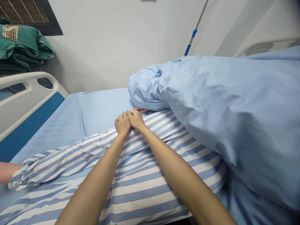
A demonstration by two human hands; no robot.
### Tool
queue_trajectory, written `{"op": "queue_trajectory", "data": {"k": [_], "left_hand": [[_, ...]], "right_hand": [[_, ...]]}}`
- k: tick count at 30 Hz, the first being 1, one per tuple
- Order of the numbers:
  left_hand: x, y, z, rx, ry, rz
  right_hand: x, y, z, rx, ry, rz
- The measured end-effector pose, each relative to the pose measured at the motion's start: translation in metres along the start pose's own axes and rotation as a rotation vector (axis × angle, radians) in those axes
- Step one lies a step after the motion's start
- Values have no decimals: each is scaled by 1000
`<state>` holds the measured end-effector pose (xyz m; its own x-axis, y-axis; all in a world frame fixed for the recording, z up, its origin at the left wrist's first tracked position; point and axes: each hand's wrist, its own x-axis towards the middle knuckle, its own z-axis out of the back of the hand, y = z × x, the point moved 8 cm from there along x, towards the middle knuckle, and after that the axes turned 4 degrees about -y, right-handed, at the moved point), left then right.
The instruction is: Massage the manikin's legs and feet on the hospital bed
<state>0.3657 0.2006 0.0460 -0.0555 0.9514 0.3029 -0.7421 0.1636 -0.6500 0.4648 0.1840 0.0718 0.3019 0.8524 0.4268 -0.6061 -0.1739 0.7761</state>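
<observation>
Blue-and-white striped trousers [150, 175] cover the legs of a figure lying on the bed. My left hand [122, 123] is closed over the upper edge of the far trouser leg, around its middle. Right beside it and touching it, my right hand [136, 119] is closed on the same trouser leg, fingers curled over the far side. The fingertips of both hands are partly hidden. Just beyond them, the fingers of the lying figure's hand [142, 109] show from under a light blue quilt [211, 103]. A bare ankle [9, 172] sticks out of the far trouser leg at the left.
The bed's light blue sheet [103, 103] runs to the wall. A white and blue bed-end board [30, 103] stands at the left, with folded green cloth [25, 47] behind it. A thin pole [197, 28] with blue collars rises behind the quilt.
</observation>
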Motion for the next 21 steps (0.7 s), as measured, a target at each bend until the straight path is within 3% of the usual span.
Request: {"op": "queue_trajectory", "data": {"k": [4, 7, 9, 15, 18, 21], "left_hand": [[1, 2, -3, -34, -23, -24], [5, -1, -5, -111, 23, 5], [11, -10, -4, -203, 36, 41], [25, -45, 3, -480, -110, 108], [13, -42, -5, -353, -132, 81], [-1, -33, -17, -193, -72, 56]], "right_hand": [[-4, -14, -5, 31, -17, -7], [-1, -16, -1, 110, -34, -47], [1, -17, 2, 202, -54, -80], [8, -32, 6, 515, -79, -238], [10, -39, 9, 561, -120, -275], [10, -43, 12, 545, -176, -267]]}}
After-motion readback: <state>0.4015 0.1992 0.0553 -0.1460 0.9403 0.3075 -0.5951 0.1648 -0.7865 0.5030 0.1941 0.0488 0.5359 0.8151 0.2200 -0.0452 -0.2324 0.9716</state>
